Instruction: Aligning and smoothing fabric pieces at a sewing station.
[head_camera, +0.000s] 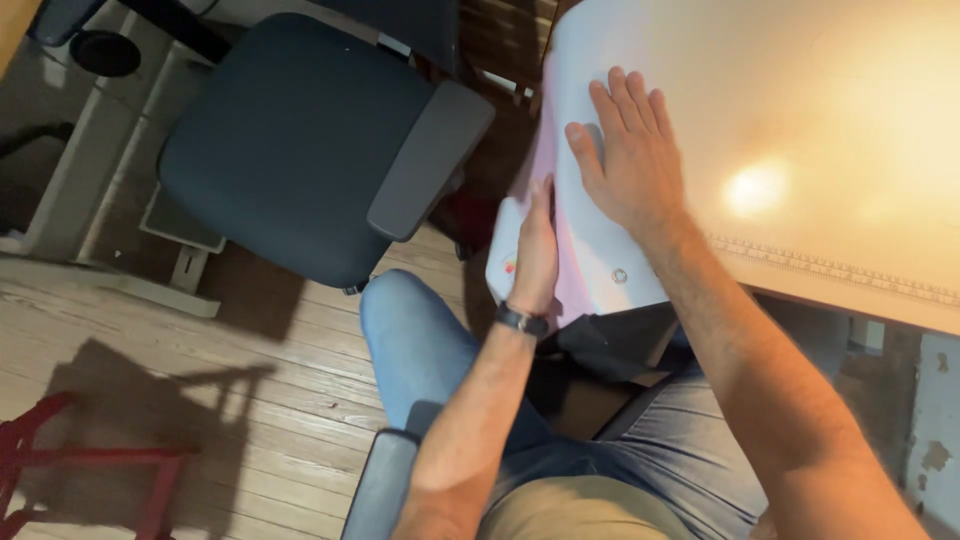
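Both our hands are on a pale white-and-pink sheet of fabric (585, 235) that drapes over the near-left corner of a light wooden worktable (800, 120). Our right hand (628, 150) lies flat and open on top of it, fingers spread and pointing away from us, palm pressing the cloth down; it grips nothing. Our left hand (535, 250), with a dark band at the wrist (522, 320), stands edge-on beside the hanging part of the sheet, fingers straight and together against the cloth; we cannot tell whether the thumb pinches the fabric behind it. The two hands are near each other, the left lower and closer to us.

A printed ruler strip (840, 268) runs along the table's front edge, and a bright glare spot sits on the tabletop to the right of our right hand. Our blue-jeaned knee (415, 340) shows below the hands. A dark grey upholstered office chair (300, 140) stands to the left on the pale plank floor (200, 420), and a red metal frame (60, 470) shows at the bottom-left corner.
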